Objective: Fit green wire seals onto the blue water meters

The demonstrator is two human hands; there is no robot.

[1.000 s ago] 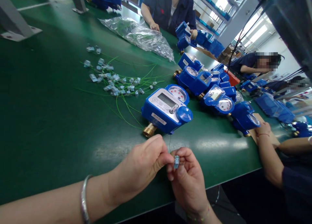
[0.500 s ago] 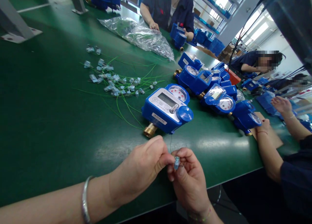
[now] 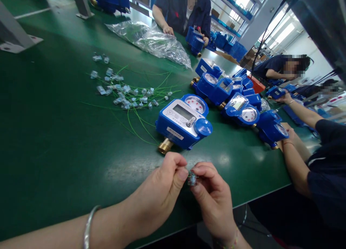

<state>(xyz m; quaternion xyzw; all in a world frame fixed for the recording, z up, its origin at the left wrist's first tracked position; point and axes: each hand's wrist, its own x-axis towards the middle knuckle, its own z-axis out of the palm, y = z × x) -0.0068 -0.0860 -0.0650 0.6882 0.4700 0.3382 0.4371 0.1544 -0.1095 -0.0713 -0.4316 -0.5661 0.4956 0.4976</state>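
A small clear-blue plastic wire seal (image 3: 193, 179) is pinched between the thumb and fingers of my right hand (image 3: 214, 196). My left hand (image 3: 164, 186) is closed in a pinch just left of the seal, at a thin wire that runs through it; the wire is hard to make out against the fingers. Just beyond both hands a blue water meter (image 3: 180, 124) lies on the green table (image 3: 67, 162), its display, dial and round blue cap facing up. Its brass threaded end (image 3: 165, 146) points toward my left hand.
Loose seals with green wires (image 3: 125, 94) lie spread left of the meter. More blue meters (image 3: 229, 90) are heaped at right. A clear plastic bag (image 3: 151, 39) lies farther back. Co-workers sit across and at right, one forearm (image 3: 296, 162) resting near the heap.
My left thumb and fingers have drawn slightly away from the seal, which stays in my right hand. The co-worker at right has reached farther forward to a blue meter. The view has shifted slightly.
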